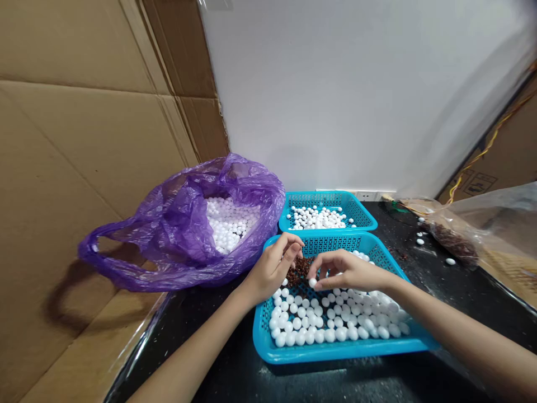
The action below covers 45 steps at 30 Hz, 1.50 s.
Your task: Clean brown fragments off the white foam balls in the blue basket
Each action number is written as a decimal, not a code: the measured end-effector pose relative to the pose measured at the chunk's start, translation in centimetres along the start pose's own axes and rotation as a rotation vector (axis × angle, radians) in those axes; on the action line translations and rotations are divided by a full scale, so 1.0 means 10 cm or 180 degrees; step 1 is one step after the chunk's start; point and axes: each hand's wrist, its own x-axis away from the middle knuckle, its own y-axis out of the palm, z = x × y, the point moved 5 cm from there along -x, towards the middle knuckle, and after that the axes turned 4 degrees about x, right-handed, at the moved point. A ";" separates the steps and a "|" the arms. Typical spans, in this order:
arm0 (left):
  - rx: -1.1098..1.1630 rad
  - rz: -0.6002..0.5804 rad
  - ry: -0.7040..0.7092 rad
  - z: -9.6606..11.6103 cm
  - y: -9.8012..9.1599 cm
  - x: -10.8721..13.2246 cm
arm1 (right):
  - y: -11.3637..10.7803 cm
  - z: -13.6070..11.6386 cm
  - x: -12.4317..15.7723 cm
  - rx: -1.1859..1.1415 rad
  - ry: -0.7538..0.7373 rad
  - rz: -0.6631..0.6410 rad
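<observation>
Right hand [350,272] reaches in from the right, wrist level, and pinches one white foam ball [312,282] between thumb and fingertips. Left hand [272,267] sits just left of the grip, fingers curled over a clump of brown granules [302,271]; I cannot tell whether it holds anything. Directly beneath the grip: blue plastic basket [268,341] of white balls. Beyond it, a second blue basket [327,197]. Left, a purple plastic bag [176,224] of balls. Far right, a clear bag [482,215]. Printed marks on a carton [480,183] are too small to read.
</observation>
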 end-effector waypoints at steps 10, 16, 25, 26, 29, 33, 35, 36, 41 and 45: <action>-0.0350 -0.0092 -0.0082 0.03 0.02 -0.01 | -0.46 -0.01 0.09 0.0288 -0.0516 0.2099; -0.1054 -0.0470 -0.0192 0.04 0.08 -0.03 | -0.47 0.15 0.05 0.0488 -0.0262 0.1883; -0.1715 -0.0870 -0.0152 -0.02 0.15 -0.03 | -0.22 0.12 0.03 0.1863 0.0100 0.0683; -0.1767 -0.0900 -0.0144 -0.02 0.15 -0.03 | -0.20 0.12 0.04 0.1893 0.0128 0.0572; -0.1882 -0.0966 -0.0104 -0.03 0.16 -0.03 | -0.17 0.10 0.05 0.1941 0.0145 0.0329; -0.1964 -0.1014 -0.0062 -0.03 0.17 -0.02 | -0.10 0.09 0.07 0.1909 0.0195 -0.0186; -0.2007 -0.1029 -0.0080 -0.03 0.18 -0.02 | -0.06 0.11 0.07 0.1884 0.0260 -0.0421; -0.2024 -0.1035 -0.0098 -0.03 0.18 -0.02 | -0.05 0.12 0.08 0.1888 0.0286 -0.0480; -0.2081 -0.1065 -0.0169 -0.04 0.18 -0.03 | -0.04 0.15 0.07 0.1899 0.0256 -0.0544; -0.2195 -0.0988 -0.0144 -0.05 0.17 -0.03 | -0.03 0.14 0.07 0.1781 0.0212 -0.0522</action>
